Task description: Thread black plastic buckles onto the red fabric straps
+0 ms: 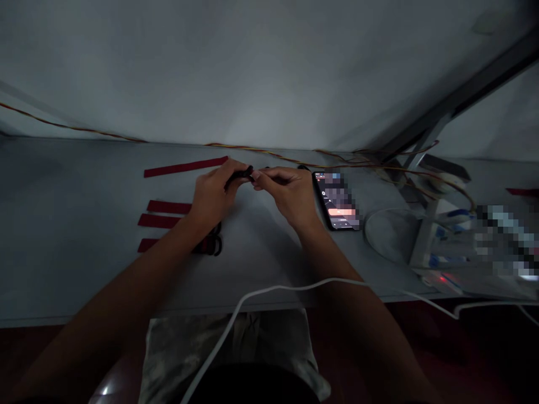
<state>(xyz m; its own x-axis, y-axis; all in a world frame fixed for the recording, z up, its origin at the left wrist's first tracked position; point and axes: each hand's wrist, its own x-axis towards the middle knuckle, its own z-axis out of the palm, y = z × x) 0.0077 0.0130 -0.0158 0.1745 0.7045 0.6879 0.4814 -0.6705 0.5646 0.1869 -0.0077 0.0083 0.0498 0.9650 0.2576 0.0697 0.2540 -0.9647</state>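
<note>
Both hands meet over the grey table [105,280]. My left hand [214,191] is closed on a small black piece [238,177], its fingers wrapped round it. The fingertips of my right hand [290,193] are pinched together at the right end of that piece; what they grip is too small to make out. Behind my left hand lies a red strip [181,167]. More red strips [162,220] lie partly beneath my left forearm, and black curved parts [215,246] show at the end of the nearest one.
A lit phone [337,202] lies right of my right hand. Twisted wires [269,151] run along the wall. A white cable [278,288] crosses in front of my forearms. Farther right are a clear container [446,241] and a metal frame [429,140].
</note>
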